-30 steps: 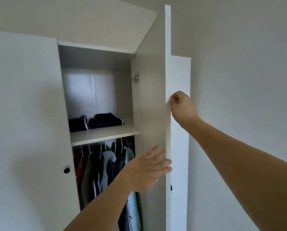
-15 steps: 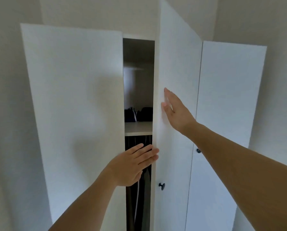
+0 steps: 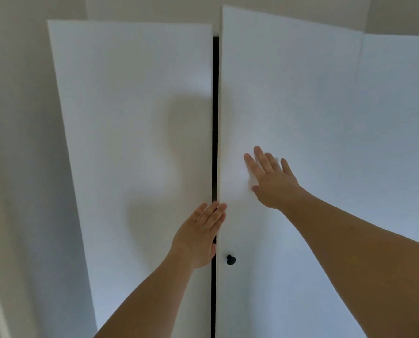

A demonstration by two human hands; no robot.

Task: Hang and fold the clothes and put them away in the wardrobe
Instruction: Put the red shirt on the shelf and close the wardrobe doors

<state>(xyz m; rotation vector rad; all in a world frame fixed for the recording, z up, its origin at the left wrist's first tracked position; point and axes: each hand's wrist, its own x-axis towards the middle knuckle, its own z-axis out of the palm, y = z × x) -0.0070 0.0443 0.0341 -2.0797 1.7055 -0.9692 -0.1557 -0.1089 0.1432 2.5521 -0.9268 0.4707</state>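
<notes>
The white wardrobe fills the view. Its middle door (image 3: 289, 106) stands almost closed, leaving a thin dark gap (image 3: 215, 118) beside the left door (image 3: 130, 118). My right hand (image 3: 272, 176) lies flat with fingers spread on the middle door's face. My left hand (image 3: 198, 235) is flat too, fingers straight, at the gap, its fingertips reaching the middle door's edge. A black knob (image 3: 231, 259) sits low on the middle door. The clothes inside are hidden.
A third white door panel (image 3: 398, 118) stands to the right of the middle door. Plain white walls (image 3: 16, 142) flank the wardrobe on the left and above.
The middle door has swung from wide open to nearly closed, hiding the shelf and hanging clothes. My right hand went from gripping the door's edge to lying flat on its face.
</notes>
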